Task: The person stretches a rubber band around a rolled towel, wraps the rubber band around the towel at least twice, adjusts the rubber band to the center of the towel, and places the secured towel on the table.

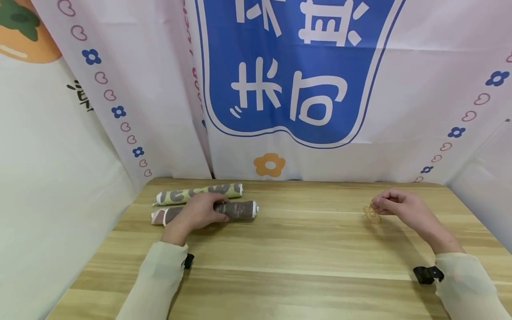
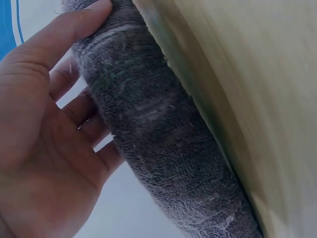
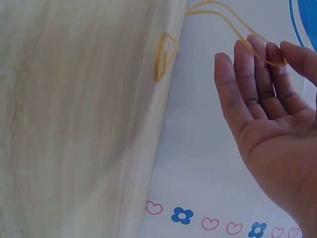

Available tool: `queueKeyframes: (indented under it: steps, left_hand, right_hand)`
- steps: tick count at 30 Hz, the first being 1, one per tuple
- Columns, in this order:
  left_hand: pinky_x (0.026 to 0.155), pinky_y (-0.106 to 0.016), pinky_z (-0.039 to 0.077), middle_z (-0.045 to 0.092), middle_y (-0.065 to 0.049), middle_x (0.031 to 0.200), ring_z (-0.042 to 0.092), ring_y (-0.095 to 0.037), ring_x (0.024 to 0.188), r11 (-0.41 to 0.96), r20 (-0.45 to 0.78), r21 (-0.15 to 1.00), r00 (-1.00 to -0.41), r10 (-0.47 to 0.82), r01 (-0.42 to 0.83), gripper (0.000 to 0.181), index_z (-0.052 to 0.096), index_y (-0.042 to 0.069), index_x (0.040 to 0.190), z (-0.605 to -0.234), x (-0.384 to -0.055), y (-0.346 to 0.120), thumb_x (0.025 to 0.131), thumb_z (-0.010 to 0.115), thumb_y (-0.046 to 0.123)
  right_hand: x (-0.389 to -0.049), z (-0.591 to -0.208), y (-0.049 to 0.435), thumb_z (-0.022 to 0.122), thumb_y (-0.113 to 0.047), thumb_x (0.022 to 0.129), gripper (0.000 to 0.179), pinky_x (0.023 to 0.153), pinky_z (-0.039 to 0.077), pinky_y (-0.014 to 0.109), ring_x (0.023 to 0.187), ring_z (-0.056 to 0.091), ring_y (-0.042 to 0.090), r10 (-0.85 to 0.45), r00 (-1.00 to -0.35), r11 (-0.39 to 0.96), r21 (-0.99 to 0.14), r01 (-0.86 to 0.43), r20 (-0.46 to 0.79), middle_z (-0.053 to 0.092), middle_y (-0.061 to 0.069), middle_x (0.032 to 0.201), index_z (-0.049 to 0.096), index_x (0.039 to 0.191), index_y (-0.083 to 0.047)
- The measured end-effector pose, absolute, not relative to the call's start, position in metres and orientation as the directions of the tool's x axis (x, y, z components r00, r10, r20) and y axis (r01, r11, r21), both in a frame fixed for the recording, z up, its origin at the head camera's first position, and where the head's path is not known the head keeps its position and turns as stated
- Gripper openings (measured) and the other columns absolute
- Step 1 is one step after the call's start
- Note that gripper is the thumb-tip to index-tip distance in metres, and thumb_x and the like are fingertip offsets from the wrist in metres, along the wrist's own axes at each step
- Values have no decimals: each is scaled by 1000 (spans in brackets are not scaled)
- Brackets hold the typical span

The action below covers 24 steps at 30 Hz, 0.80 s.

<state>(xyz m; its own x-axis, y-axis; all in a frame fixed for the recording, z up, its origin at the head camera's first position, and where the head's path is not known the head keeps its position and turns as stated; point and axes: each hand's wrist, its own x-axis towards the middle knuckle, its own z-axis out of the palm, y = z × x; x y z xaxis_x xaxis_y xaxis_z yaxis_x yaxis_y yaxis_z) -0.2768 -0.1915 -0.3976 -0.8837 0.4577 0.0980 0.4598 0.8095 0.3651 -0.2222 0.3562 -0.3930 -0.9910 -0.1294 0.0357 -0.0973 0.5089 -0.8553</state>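
My left hand lies over a grey-brown rolled towel on the table's left side, thumb on the near side and fingers on the far side. In the left wrist view its thumb and fingers curl around the fuzzy grey roll. White ties show near the ends of this roll. Just behind it is a second, green-and-grey rolled towel. Over on the right, my right hand pinches a yellow rubber band between thumb and index finger. Another looped rubber band rests on the wood beneath.
The wood-grain table ends at the back against a hanging printed cloth with a blue sign and an orange flower. White cloth walls flank both sides. A black wrist camera sits at the right cuff.
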Motion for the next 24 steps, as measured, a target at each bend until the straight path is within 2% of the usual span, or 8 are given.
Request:
queueKeyframes:
  steps: [24]
  left_hand:
    - [89, -51, 55, 76, -4, 115, 70, -25, 101, 797, 151, 343, -866, 477, 498, 39, 78, 13, 122, -396, -271, -176, 88, 89, 29]
  right_hand:
    - [-229, -402, 331, 56, -17, 112, 33, 85, 61, 34, 98, 73, 15, -167, -986, 462, -883, -85, 8, 74, 20, 118, 65, 125, 12]
